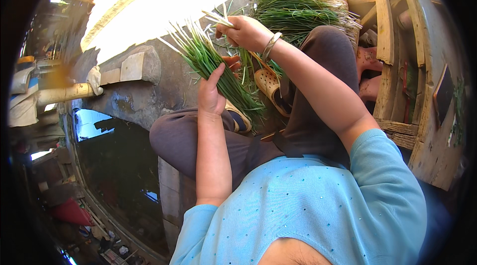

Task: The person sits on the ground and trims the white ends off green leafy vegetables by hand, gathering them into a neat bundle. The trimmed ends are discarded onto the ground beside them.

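My left hand (214,95) is wrapped around a thick bundle of long green stalks with white ends, like garlic chives (203,54). The white ends fan out up and to the left, and the green leaf tips hang down over my shoe. Just above the bundle, my right hand (244,32) pinches a few white stalk ends (220,19) between thumb and fingers; their green parts seem to trail below the hand. A large heap of the same greens (298,9) lies beyond my right knee, white ends toward the right.
Tan perforated clogs (268,82) are on my feet, with loose leaves scattered about them. At left, dark water fills a basin (123,164) behind a concrete ledge (126,93). A wooden table (434,108) stands at right with a phone (443,95) on it.
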